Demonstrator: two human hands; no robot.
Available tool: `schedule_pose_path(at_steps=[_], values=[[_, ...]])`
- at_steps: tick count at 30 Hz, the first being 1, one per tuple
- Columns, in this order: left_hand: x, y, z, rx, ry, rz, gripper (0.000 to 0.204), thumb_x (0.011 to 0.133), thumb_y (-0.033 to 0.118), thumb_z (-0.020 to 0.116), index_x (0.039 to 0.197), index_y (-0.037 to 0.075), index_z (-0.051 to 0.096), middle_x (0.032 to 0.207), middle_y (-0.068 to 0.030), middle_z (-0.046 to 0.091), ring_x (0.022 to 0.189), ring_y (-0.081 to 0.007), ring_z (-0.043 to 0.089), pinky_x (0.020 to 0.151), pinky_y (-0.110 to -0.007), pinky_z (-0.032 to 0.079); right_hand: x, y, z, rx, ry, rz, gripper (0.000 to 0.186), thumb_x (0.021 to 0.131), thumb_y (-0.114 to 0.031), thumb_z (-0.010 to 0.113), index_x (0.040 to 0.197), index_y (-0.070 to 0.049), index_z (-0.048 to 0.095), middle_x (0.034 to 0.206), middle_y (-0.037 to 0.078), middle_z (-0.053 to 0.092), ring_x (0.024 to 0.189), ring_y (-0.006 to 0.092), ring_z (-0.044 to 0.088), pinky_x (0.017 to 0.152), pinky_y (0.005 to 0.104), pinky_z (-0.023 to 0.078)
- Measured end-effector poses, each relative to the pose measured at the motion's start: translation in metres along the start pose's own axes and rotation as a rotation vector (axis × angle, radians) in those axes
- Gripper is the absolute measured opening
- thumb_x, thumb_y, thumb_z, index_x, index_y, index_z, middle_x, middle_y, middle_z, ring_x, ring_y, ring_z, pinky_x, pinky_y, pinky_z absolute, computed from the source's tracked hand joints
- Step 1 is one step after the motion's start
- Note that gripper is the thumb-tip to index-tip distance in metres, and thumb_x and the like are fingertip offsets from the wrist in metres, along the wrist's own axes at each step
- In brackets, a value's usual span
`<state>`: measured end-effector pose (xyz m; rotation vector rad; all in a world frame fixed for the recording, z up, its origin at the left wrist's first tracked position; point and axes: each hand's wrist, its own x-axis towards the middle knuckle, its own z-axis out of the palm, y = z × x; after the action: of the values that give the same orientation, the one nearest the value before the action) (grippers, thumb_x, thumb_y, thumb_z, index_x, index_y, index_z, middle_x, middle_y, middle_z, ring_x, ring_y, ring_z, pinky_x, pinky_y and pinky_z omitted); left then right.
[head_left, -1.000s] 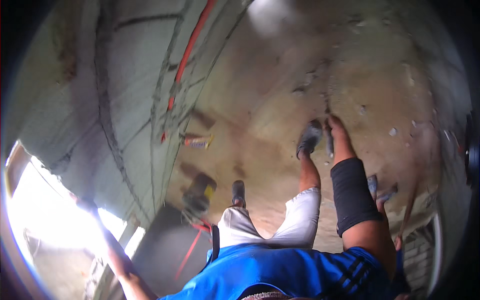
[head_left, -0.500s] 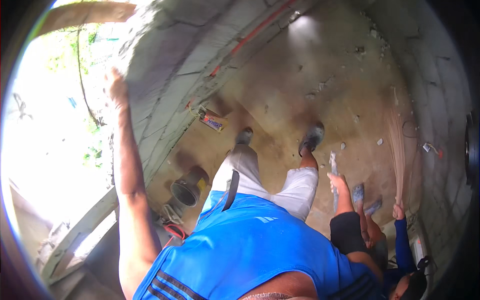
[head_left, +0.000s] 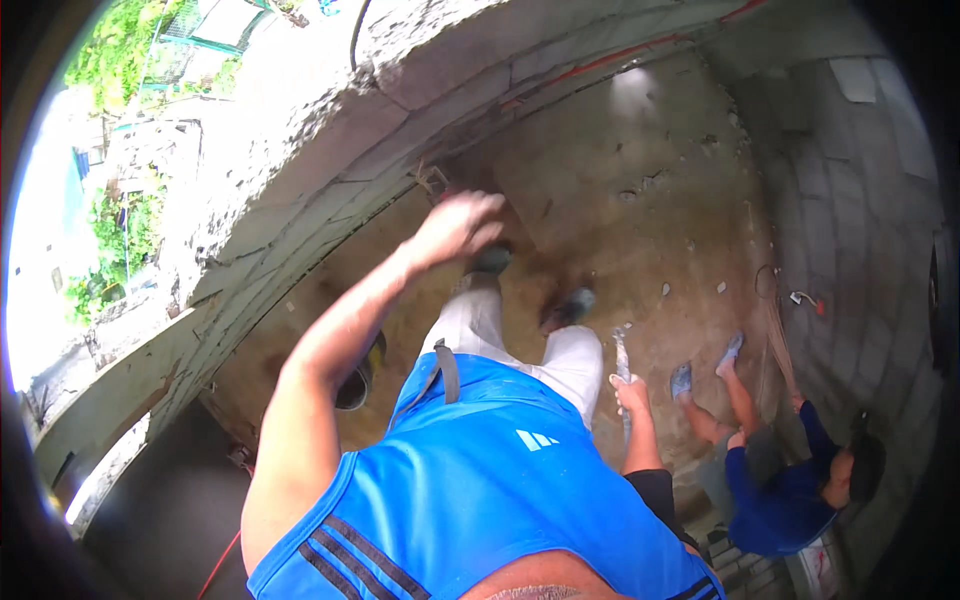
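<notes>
Narrow tool [head_left: 621, 352] runs through right grip [head_left: 630, 393], ends protruding.

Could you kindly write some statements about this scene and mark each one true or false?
1. The right hand holds a long, slender tool. True.
2. The left hand is inside the bucket. False: it is raised, apart from it.
3. The person's shirt is blue. True.
4. The person's legwear is black. False: it is white.
5. The co-worker is on the picture's left side. False: that co-worker is at the lower right.
</notes>
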<state>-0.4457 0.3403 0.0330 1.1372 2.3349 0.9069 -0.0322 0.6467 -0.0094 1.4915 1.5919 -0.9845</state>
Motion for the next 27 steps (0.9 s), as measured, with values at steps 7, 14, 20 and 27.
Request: schedule_pose_path(at_steps=[7,14,20,27], values=[[-0.277,-0.087,0.091,-0.270,-0.282,-0.836,0.044,0.077,0.029,0.061,0.107,-0.003,0.058,0.106,-0.0204,0.061,0.099,-0.0338,0.059,0.085,-0.037,0.046,0.042,-0.018,0.072,-0.074,-0.368,0.059,0.019,0.079,-0.021,0.065,0.077,-0.005,0.058,0.057,0.003,0.054,0.043,0.0149,0.049,0.040,0.0337,0.041],[-0.242,-0.214,0.110,-0.294,0.098,-0.802,0.021,0.082,0.018,0.055,0.100,0.012,0.063,0.106,-0.0138,0.060,0.099,-0.0292,0.056,0.084,-0.034,0.047,0.161,0.009,0.174,-0.356,-0.191,-0.057,0.027,0.075,-0.021,0.066,0.079,0.004,0.062,0.063,0.016,0.061,0.056,0.0273,0.063,0.055,0.0386,0.049],[-0.175,-0.351,0.211,0.633,-0.096,-0.239,0.030,0.087,0.027,0.051,0.108,0.008,0.058,0.106,-0.0130,0.058,0.102,-0.0294,0.054,0.086,-0.040,0.043,0.217,0.072,0.238,-0.287,0.111,-0.251,0.054,0.076,-0.027,0.066,0.120,-0.003,0.046,0.107,0.025,0.057,0.103,0.0362,0.055,0.086,0.0451,0.044],[-0.065,-0.361,0.256,0.385,0.050,-0.682,0.030,0.082,0.025,0.055,0.104,0.005,0.058,0.100,-0.0178,0.060,0.094,-0.0350,0.058,0.080,-0.045,0.046,0.243,0.064,0.326,-0.186,0.227,-0.153,0.066,0.075,-0.024,0.068,0.128,0.003,0.040,0.120,0.024,0.052,0.114,0.0354,0.049,0.096,0.0373,0.039]])
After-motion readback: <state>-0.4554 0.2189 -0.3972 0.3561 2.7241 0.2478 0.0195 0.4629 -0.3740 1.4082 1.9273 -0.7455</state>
